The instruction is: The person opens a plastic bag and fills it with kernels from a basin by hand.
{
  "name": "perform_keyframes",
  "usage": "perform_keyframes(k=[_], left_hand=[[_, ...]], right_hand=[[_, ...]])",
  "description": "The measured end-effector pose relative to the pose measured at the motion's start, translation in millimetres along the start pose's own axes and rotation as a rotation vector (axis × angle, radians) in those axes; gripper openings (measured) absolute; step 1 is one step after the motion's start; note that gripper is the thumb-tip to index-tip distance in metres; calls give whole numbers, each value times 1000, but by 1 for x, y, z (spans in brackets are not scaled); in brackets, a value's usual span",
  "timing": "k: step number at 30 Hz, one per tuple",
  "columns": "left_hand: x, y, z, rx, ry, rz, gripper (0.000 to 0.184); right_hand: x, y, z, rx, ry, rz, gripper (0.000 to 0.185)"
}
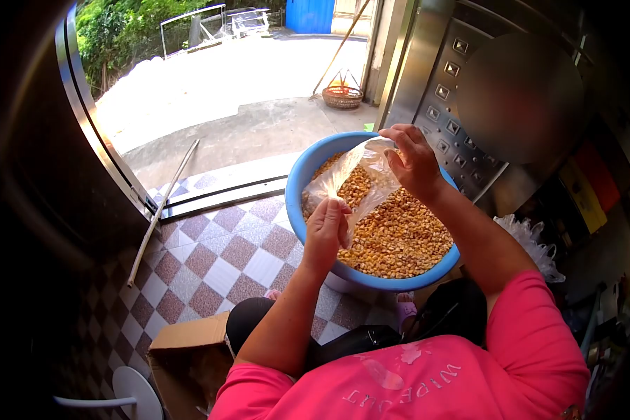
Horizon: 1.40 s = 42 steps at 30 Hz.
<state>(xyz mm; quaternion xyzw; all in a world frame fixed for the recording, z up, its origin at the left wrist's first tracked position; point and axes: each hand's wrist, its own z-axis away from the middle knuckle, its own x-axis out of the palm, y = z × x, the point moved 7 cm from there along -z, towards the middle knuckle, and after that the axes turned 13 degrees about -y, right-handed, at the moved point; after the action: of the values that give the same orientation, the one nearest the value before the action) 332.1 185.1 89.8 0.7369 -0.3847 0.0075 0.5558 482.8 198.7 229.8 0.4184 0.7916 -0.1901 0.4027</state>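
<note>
A clear plastic bag (371,183) is stretched between my two hands above a blue basin (298,222). Yellow corn kernels (406,234) fill much of the basin. My left hand (327,227) pinches the bag's lower left part, over the basin's near left side. Farther up and to the right, my right hand (414,159) grips the bag's upper edge near the far rim. Both hands have their fingers closed on the plastic. No kernels can be made out inside the bag.
An open cardboard box (189,336) and a round white object (134,392) are at the lower left. A pole (162,213) lies across the doorway sill. A wicker basket (342,96) stands outside. White plastic bags (532,241) lie right of the basin.
</note>
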Motion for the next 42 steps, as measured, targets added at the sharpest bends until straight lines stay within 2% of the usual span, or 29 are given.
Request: perform_keyframes(k=[1,3,4,5,7,8,10,14,17,19,21,24,25,27,28,29,31,34,36,40,42], left_hand=[[1,0,0,-1,-4,1,32],[1,0,0,-9,1,-7,32],[1,0,-1,-9,-2,-7,32],[0,0,-1,-4,-7,3,31],[-1,4,-2,2,-9,11,30],[-2,8,-4,-17,5,12,27],[-2,20,-11,-34,25,95,22],[-10,54,-32,78,-102,342,24],[-10,79,-41,156,-133,400,27],[-5,94,-46,248,-287,461,30],[2,107,-46,305,-305,491,31],[2,106,-48,331,-307,581,32],[0,103,-50,329,-297,619,33],[-1,89,-54,314,-337,697,33],[0,79,-55,243,-264,692,35],[0,69,-56,172,-190,684,37],[12,75,-54,184,-204,696,40],[23,82,-52,182,-232,564,39],[11,85,-47,171,34,163,33],[18,90,-43,189,17,97,32],[23,99,-43,208,21,-396,35]], right_hand=[[-1,4,-1,3,1,2,38],[-1,23,-2,146,66,141,45],[11,38,2,213,47,180,36],[17,52,5,211,50,181,36],[67,110,23,785,-494,-460,18],[71,124,21,782,-494,-461,18],[83,140,23,924,-271,-1253,15],[49,127,1,1079,-167,-1391,17],[30,132,-20,1001,-98,-1579,16],[14,131,-29,964,-57,-1574,17],[-6,132,-32,932,-17,-1565,17],[-36,128,-30,768,10,-1606,15],[-42,120,-23,770,13,-1602,15],[-44,103,3,939,-87,-1496,15],[-39,102,17,982,-166,-1468,14],[-39,103,26,984,-163,-1469,14],[-43,112,43,1068,-123,-1399,14],[-42,118,57,1080,-101,-1373,14],[-42,121,62,1085,-108,-1375,14],[-48,118,56,928,-156,-1232,13],[-54,113,52,842,-185,-1147,14]])
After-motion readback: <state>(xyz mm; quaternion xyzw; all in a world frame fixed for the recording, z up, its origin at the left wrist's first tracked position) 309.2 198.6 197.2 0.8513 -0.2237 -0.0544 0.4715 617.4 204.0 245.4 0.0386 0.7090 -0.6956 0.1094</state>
